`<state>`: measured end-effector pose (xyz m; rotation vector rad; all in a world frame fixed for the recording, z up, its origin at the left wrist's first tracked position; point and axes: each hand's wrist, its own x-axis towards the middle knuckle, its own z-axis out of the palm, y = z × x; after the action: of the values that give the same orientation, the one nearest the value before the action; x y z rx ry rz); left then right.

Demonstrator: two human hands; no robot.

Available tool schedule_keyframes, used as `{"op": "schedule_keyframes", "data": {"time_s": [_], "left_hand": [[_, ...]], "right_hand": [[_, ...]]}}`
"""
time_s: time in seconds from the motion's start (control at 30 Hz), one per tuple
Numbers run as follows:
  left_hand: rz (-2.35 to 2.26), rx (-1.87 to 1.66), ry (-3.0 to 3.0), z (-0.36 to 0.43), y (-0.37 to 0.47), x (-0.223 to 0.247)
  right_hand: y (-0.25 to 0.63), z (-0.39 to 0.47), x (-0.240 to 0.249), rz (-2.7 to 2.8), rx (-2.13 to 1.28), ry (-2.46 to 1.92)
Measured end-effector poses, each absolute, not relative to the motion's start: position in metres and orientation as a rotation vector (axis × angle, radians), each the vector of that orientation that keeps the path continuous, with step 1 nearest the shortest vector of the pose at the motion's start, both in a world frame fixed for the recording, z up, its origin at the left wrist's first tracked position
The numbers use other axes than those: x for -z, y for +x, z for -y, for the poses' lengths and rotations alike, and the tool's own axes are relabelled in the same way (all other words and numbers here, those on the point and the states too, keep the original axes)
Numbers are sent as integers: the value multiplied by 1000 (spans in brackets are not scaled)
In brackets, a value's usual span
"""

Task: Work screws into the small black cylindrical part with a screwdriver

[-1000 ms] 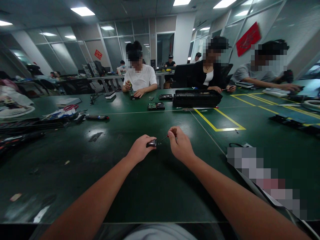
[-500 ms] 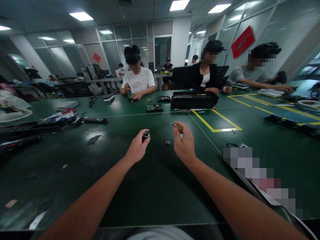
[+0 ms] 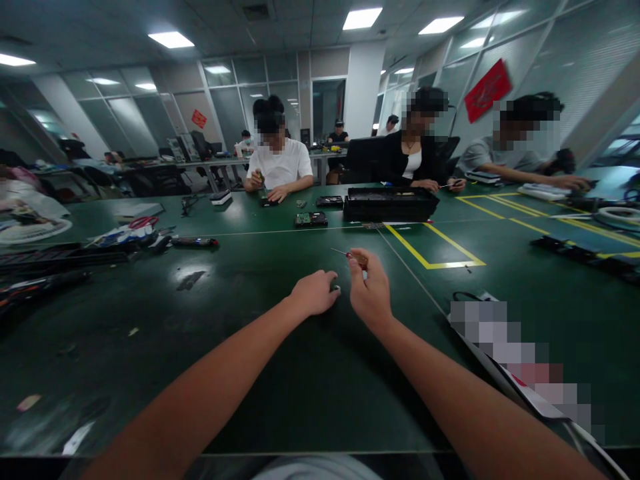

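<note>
My left hand (image 3: 316, 293) is low over the green table (image 3: 270, 373), its fingers curled and thumb and forefinger closing around a small round silvery part (image 3: 338, 288). Only the edge of that part shows past the fingertips. A black cylinder with a bright rim, seen earlier in this hand, is out of sight; the palm is hidden. Just to the right, my right hand (image 3: 371, 287) is closed around a screwdriver (image 3: 359, 259) with a brownish, see-through handle and a red collar. Its thin shaft points left, clear of the tabletop.
Beyond my hands lie an opened hard drive (image 3: 311, 219) and a long black tray (image 3: 390, 204). Tools and cables (image 3: 135, 232) are heaped at left. Yellow tape (image 3: 455, 265) marks the table; a partly blurred white bag (image 3: 530, 393) lies at right. Several people work opposite.
My left hand has moved right to the small round part, and the black cylinder has gone from view. My right hand stays nearly in place with the screwdriver. The view has tipped slightly upward.
</note>
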<state>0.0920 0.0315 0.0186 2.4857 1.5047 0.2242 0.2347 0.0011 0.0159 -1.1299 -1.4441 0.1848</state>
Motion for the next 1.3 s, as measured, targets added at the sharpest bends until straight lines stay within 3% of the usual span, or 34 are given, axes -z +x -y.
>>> {"op": "schedule_keyframes", "data": {"time_s": [0.4,0.83,1.1,1.3], "left_hand": [[-1441,-242,2466,-35,78,-18],[-1369,-1221,1035,-20,-85,-43],[-1703,-1657,598,17,-196,-78],[-1993,-1721,505,48,-245,-85]], "right_hand": [[234,-3,-14,1453,-235,-1136],[233,-1,-14,1471,-328,-1169],[231,-2,-13,1477,-339,-1167],[229,-2,-11,1499,-363,-1167]]}}
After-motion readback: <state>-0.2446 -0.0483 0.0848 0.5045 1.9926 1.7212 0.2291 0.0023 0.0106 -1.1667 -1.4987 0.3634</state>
